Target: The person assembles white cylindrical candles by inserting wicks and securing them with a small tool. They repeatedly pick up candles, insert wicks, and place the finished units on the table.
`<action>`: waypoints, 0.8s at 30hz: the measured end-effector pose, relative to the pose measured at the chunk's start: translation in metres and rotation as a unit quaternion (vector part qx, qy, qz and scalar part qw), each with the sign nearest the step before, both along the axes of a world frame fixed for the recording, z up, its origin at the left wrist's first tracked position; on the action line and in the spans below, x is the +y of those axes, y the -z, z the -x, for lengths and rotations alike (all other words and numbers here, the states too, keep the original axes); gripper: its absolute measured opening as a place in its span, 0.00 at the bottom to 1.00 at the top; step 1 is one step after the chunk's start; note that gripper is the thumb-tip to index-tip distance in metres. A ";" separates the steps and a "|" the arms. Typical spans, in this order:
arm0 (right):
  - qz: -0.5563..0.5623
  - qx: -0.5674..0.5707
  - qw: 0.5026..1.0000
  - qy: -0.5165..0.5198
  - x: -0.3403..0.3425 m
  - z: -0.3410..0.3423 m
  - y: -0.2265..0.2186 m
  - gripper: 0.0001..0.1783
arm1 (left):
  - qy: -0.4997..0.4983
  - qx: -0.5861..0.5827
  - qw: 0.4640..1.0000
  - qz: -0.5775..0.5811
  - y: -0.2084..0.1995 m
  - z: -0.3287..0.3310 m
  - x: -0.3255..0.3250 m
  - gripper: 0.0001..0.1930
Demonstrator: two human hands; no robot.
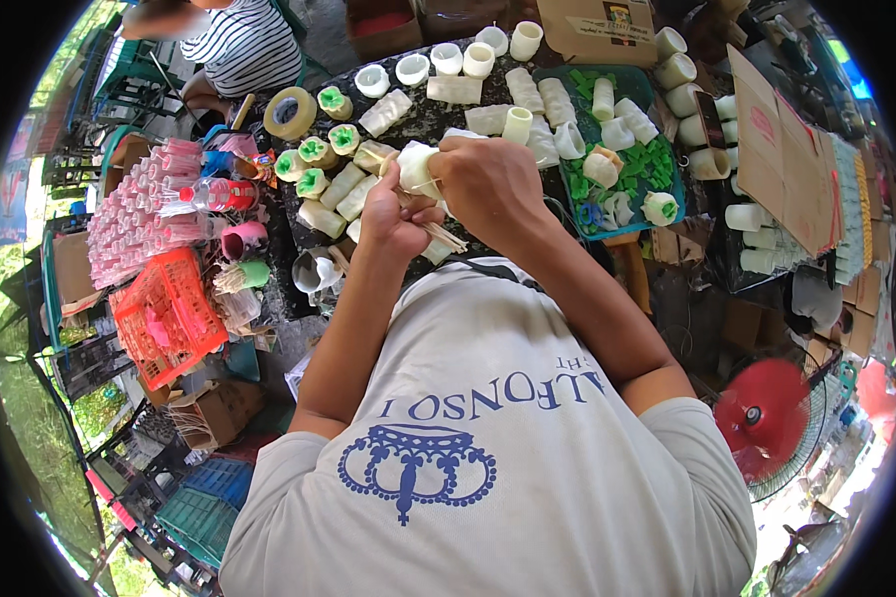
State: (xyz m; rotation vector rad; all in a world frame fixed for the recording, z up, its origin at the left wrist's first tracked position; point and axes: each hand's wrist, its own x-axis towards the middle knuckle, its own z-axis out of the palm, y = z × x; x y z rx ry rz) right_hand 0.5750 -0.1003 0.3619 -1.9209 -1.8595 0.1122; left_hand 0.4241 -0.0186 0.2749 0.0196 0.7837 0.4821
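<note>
- Fingers of our left hand [393, 221] are curled, gripping a pale cup-like piece [417, 164] above the dark table [420, 117]; thin sticks [448, 239] jut from the palm at the piece's 5 o'clock.
- Our right hand [493, 184] meets the piece at 3 o'clock, its fingers bent; the tips are hidden, so we cannot tell what they pinch.
- To do this well, we should keep the left grip steady and light, since the wall looks waxy and could dent, and let the right fingers do the fine work.
- On the surface, from the piece: pink-and-white bundles [149, 214] at 9 o'clock, a tape roll [275, 115] at 10, pale cylinders [455, 90] at 1, and a teal tray [635, 88] of green bits [629, 164] at 3.
- Around the room: an orange basket [169, 313] at 8 o'clock, a person in stripes [241, 48] at 10, a red fan [762, 413] at 4.
</note>
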 end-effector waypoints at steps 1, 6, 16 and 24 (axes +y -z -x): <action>-0.002 0.009 1.000 0.000 0.001 0.000 0.002 0.02 | 0.002 -0.009 1.000 0.008 -0.003 0.001 0.001 0.20; -0.024 0.012 0.999 -0.029 0.000 0.002 -0.005 0.02 | 0.000 -0.024 0.998 0.057 0.000 0.002 0.002 0.20; 0.003 -0.004 1.000 -0.012 0.001 -0.003 -0.002 0.03 | -0.001 -0.033 0.996 0.086 -0.003 0.000 -0.002 0.21; 0.025 -0.016 0.999 -0.033 0.002 -0.003 -0.007 0.12 | -0.009 -0.047 0.994 0.100 0.004 0.001 -0.001 0.21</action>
